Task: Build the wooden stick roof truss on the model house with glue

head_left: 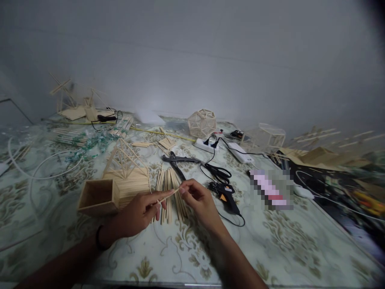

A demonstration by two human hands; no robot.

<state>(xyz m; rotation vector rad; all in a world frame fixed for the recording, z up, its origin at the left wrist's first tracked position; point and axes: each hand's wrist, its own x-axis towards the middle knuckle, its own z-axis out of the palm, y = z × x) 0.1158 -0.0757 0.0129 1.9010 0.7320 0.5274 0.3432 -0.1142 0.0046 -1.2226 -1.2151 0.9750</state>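
Observation:
My left hand [136,214] and my right hand [198,200] pinch the two ends of one thin wooden stick [169,195], holding it just above a loose pile of similar sticks [171,188] on the table. Both hands have their fingers closed on the stick. A small open wooden box [98,196] sits to the left of my left hand, next to a flat panel of glued sticks [132,180] with a stick frame rising from it.
Black pliers [177,160], scissors [219,172] and a black glue gun [227,196] lie right of the pile, with a white power strip [206,145] behind. A stick polyhedron [202,122] and other stick models stand near the wall. Cables and clutter fill the right side.

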